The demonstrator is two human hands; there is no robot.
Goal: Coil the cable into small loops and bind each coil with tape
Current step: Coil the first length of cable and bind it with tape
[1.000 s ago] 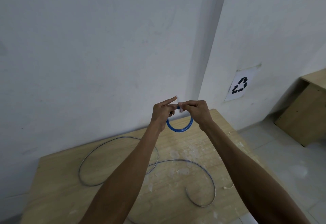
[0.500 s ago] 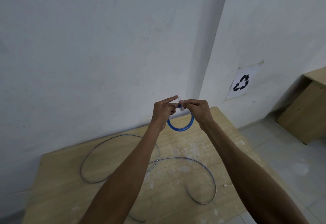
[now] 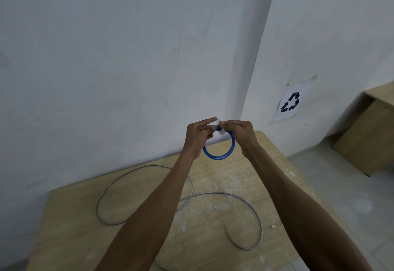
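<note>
My two arms reach out in front of me, over a wooden table (image 3: 70, 234). A long grey cable (image 3: 215, 193) lies loose on the table top. It makes one big round loop on the left and one open curl on the right, and part of it is hidden under my arms. The wood has pale white smears, and a small white scrap (image 3: 276, 226) lies near the right edge.

Past that, my hands are up in the air above the far end of the table, close together. Between them is a blue cable (image 3: 219, 157) wound into a small round ring (a few turns, tight side by side). The ring hangs down from my fingers and touches nothing else. My left hand (image 3: 197, 137) grips the top of the ring with curled fingers, but my first finger sticks out straight, its tip right by the top end of the tape. My right hand (image 3: 242, 134) pinches a little piece of clear tape (image 3: 221, 131) between thumb and first finger. The tape sits on top of the blue ring, just where my two hands meet. I cannot tell how far round it goes.

Behind my hands is a plain white wall (image 3: 128, 57) with a corner in it. On the wall to the right is a paper sign (image 3: 291, 102) with black arrows going round. Farthest right, a wooden cupboard (image 3: 371, 142) stands on a pale floor.
</note>
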